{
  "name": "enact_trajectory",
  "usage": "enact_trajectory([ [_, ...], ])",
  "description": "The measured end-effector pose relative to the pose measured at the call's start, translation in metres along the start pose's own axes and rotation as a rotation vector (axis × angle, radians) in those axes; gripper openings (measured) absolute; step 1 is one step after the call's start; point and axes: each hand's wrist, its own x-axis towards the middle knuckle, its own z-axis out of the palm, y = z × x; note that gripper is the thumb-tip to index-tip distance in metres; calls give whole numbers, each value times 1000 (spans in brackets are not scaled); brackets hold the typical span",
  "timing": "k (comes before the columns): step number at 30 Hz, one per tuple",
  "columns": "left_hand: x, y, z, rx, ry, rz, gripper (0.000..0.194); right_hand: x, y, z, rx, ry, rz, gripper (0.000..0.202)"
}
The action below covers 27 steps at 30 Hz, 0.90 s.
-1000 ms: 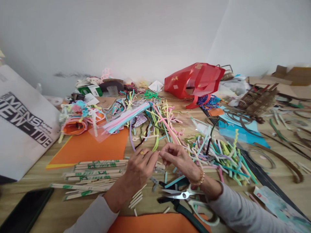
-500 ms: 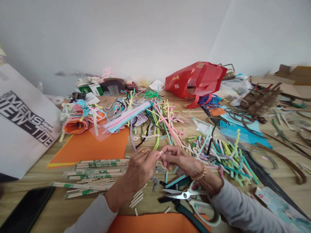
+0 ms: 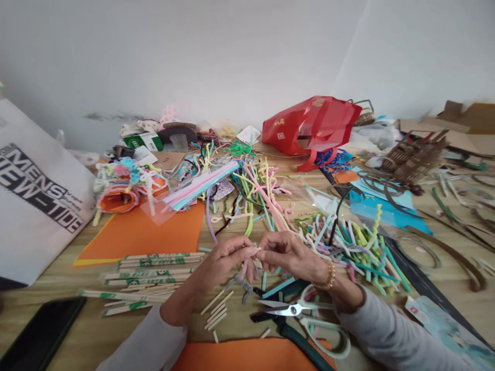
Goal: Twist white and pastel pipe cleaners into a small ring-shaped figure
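Observation:
My left hand (image 3: 228,257) and my right hand (image 3: 288,255) meet at the middle of the table, fingertips almost touching. Thumb and forefinger of each pinch a small pale pipe cleaner (image 3: 257,249), mostly hidden by the fingers. A pinkish strip (image 3: 243,269) hangs below my left fingers; whether it belongs to the same piece I cannot tell. Beneath the hands lie a grey pipe cleaner (image 3: 246,289) and several short wooden sticks (image 3: 217,315). White-handled scissors (image 3: 294,309) rest partly open below my right wrist, across dark green-handled cutters (image 3: 297,344).
Paper-wrapped chopsticks (image 3: 154,273) and a black phone (image 3: 42,332) lie at left, near a white bag (image 3: 34,206). Behind are orange sheets (image 3: 154,232) and heaps of coloured pipe cleaners (image 3: 348,247). A red bag (image 3: 309,123) stands at the back; brown strips (image 3: 452,252) lie right.
My left hand has turned and its fingers have opened out somewhat, showing the pinkish strip below. Both hands still pinch the small pale piece.

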Motion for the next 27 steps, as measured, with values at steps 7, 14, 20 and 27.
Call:
enact_trajectory([
  [7,-1,-7,-4,-119,-105,-54,29,-1,-6,-1,-85,-92,-14,37],
  [14,-3,-11,-3,-185,-133,-111,28,-6,-13,-7,-407,-150,-125,31],
  [20,-3,-9,-4,-77,-88,-67,29,-3,-9,-9,-400,-57,-94,28],
  [27,-3,-5,-6,-8,-153,-26,27,1,-3,-17,-109,-203,13,30],
])
